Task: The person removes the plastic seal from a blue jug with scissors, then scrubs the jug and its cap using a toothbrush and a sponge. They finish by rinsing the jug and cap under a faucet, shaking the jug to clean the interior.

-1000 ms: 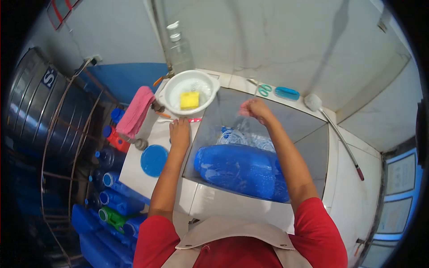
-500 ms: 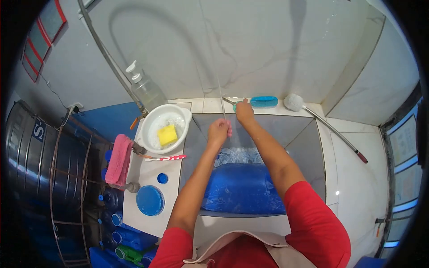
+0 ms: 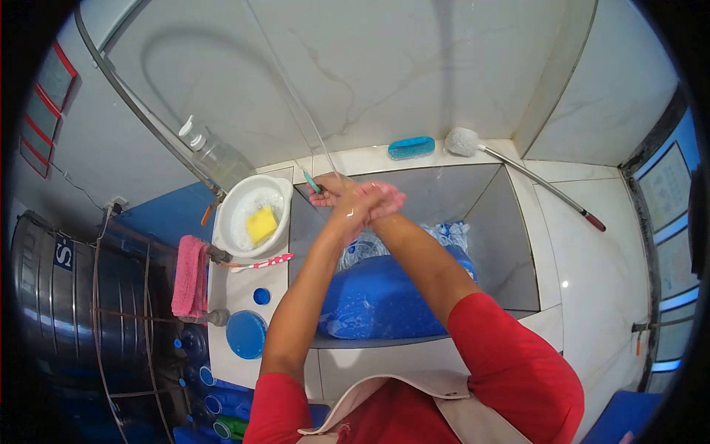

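My forearms cross above the basin. My right hand (image 3: 330, 191) is under the thin water stream (image 3: 314, 133), with a thin green-handled tool (image 3: 308, 180) at its fingers. Across my right wrist lies my left hand (image 3: 370, 201), wet, its fingers stretched out and slightly blurred. Below them a large blue container (image 3: 384, 300) rests on its side in the grey basin (image 3: 503, 244), beside crumpled clear plastic (image 3: 447, 235).
Left ledge: white bowl (image 3: 228, 235) with yellow sponge (image 3: 261, 225) and suds, pump bottle (image 3: 214, 159), pink-white brush (image 3: 274, 261), blue lids (image 3: 246, 334), pink towel (image 3: 190, 277). Back ledge: blue brush (image 3: 411, 148), long-handled white brush (image 3: 463, 142).
My right hand has moved left from the back ledge with the green-handled tool. My left hand has come across my right wrist. The view has shifted and the blue container looks tilted.
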A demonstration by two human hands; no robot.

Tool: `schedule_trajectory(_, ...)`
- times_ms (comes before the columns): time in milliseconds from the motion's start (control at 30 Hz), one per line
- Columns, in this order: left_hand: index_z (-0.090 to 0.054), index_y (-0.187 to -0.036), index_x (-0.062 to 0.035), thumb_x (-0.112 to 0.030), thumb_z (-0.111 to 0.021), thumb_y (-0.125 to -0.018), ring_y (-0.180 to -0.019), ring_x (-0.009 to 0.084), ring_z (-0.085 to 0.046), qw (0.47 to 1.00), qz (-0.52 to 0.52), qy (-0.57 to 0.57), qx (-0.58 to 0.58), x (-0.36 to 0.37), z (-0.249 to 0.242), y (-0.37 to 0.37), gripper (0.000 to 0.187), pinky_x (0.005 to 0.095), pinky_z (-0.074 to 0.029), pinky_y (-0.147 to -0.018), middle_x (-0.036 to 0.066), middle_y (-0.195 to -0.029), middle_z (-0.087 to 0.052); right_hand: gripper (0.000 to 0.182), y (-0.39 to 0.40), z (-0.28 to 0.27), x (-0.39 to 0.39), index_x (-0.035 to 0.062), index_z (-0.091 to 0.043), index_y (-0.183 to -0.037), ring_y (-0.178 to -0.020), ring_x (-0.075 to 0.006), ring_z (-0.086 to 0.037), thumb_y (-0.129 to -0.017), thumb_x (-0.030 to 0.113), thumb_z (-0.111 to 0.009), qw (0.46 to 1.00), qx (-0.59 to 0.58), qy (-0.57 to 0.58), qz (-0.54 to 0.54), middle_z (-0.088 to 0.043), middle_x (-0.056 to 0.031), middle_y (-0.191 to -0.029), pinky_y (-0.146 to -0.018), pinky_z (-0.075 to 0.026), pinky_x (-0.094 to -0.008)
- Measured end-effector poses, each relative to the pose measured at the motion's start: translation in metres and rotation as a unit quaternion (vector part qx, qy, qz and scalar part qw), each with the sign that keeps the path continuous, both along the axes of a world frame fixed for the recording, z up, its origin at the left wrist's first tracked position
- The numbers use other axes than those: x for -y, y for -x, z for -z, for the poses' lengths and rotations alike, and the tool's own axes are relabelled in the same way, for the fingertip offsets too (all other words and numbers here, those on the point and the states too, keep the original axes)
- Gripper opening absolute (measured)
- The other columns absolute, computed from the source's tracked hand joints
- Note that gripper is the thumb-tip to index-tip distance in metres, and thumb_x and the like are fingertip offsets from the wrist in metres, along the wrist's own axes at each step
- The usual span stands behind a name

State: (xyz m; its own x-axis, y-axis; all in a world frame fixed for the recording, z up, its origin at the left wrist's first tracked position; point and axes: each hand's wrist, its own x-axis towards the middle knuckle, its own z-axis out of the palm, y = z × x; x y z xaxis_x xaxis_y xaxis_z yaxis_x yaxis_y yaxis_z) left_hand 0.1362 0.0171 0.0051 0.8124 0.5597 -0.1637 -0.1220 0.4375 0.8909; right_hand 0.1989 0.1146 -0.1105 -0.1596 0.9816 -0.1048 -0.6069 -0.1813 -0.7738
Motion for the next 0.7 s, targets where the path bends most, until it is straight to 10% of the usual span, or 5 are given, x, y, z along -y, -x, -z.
schedule_trajectory(100,-0.058,-0.088,0.0015,-0.018,-0.053,-0.090,-0.082,0.0192,-0.064,0.945,0.032,-0.323,-0.040,0.033,-0.011,0.025,0.020,0.0279,-0.052,-0.070,0.013,-0.084,-0.063,0.029,-0.001,-0.015,0.001,-0.0014,-0.054,-0.092,-0.072,-0.0239,-0.059,-0.078,0.023,-0.059,0.995,-0.024,0.089,-0.047,-0.057,-0.0092,-0.087,-0.068,-0.053,-0.0328)
schedule_trajectory(367,-0.056,-0.093,0.0006,-0.018,-0.048,-0.092,-0.065,0.0144,-0.060,0.988,-0.154,0.007,-0.010,-0.031,0.036,0.027,0.020,0.0239,-0.050,-0.062,0.010,-0.080,-0.063,0.014,-0.057,-0.026,0.075,0.0021,-0.058,-0.068,-0.057,-0.0180,-0.060,-0.076,0.014,-0.058,0.997,0.033,0.043,-0.060,-0.060,-0.0122,-0.067,-0.050,-0.051,-0.0322)
schedule_trajectory(467,-0.056,-0.096,0.0018,-0.018,-0.049,-0.092,-0.068,0.0143,-0.061,0.985,-0.170,-0.012,-0.008,-0.026,0.033,0.001,0.022,0.0235,-0.050,-0.063,0.011,-0.082,-0.063,0.021,-0.102,-0.036,0.136,0.0016,-0.061,-0.074,-0.051,-0.0098,-0.055,-0.082,0.020,-0.055,0.899,0.399,0.167,0.062,-0.061,-0.0063,-0.067,-0.039,-0.039,-0.0254)
schedule_trajectory(567,-0.057,-0.096,0.0037,-0.017,-0.049,-0.091,-0.072,0.0152,-0.062,0.977,-0.203,0.055,0.025,-0.019,0.042,-0.013,0.022,0.0246,-0.051,-0.066,0.012,-0.084,-0.064,0.029,-0.150,-0.055,0.207,0.0049,-0.066,-0.075,-0.049,-0.0077,-0.053,-0.082,0.031,-0.057,0.777,0.604,0.131,-0.122,-0.058,-0.0016,-0.056,-0.041,-0.040,-0.0268)
schedule_trajectory(700,-0.059,-0.106,0.0009,-0.020,-0.057,-0.088,-0.086,0.0169,-0.062,0.978,0.053,-0.138,-0.148,0.054,0.081,-0.026,0.028,0.0280,-0.049,-0.077,0.008,-0.097,-0.065,0.029,-0.166,-0.090,0.295,0.0083,-0.069,-0.073,-0.052,-0.0192,-0.058,-0.075,0.036,-0.060,0.585,0.752,0.126,-0.275,-0.062,-0.0052,-0.058,-0.050,-0.046,-0.0334)
